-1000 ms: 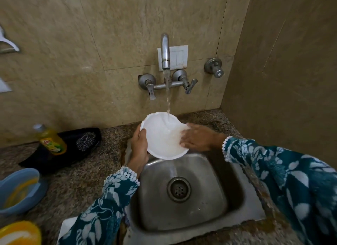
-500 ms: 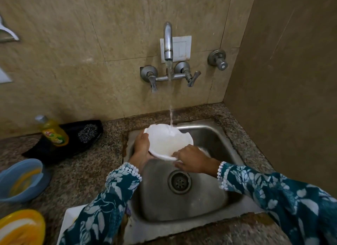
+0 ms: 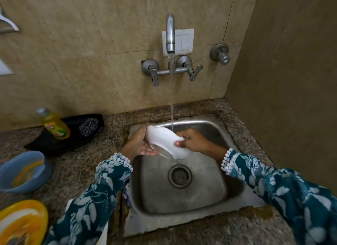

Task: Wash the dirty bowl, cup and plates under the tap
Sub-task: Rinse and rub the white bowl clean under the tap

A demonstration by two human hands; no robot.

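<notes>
Presently I see a white plate held tilted over the steel sink, its underside turned toward the camera. Left hand grips the plate's left edge, thumb on the near side, palm open beneath it. Right hand grasps the right edge, thumb pressed on the white underside and the other fingers behind. Water from the tap falls in a thin stream onto the upper rim of the plate, and a trickle leaves the plate's lowest point just above the drain. Both sleeves are teal with a white leaf print and a white trimmed cuff.

On the speckled stone table, left of the sink, I note a blue bowl with yellow residue inside, and nearer the camera a yellow plate streaked with white and orange. Behind them lies a black tray carrying a yellow soap bottle and a steel scrubber. A white plate edge shows below the left sleeve, mostly hidden. I cannot make out a cup
</notes>
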